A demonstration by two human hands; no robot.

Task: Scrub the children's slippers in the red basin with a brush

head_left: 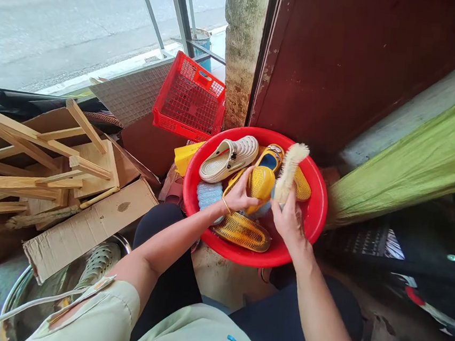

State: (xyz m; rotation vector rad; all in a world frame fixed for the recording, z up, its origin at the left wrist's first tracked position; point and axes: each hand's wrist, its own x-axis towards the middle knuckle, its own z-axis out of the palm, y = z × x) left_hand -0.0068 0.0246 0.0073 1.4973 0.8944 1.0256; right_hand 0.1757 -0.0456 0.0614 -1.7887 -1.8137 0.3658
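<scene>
My left hand (pixel 241 194) is closed around a yellow clog (pixel 261 184), held over a round red basin (pixel 319 201). In my right hand (pixel 287 219) is a scrub brush (pixel 291 168), its pale bristles pointing up and away from me, just right of the clog. Several shoes lie in the basin: a cream clog (pixel 230 159) at the upper left, a yellow slip-on with a blue inside (pixel 272 157) at the back, and a yellow-and-brown sole (pixel 243 232) turned up at the front. Light blue ribbed footwear (pixel 210 196) sits at the left rim.
A red plastic crate (pixel 194 100) stands behind the basin. Wooden stools (pixel 48 153) and a cardboard flap (pixel 93 227) crowd the left. Below them, a metal basin (pixel 18 295) holds another clog (pixel 102 260). A green curtain (pixel 417 156) hangs at the right.
</scene>
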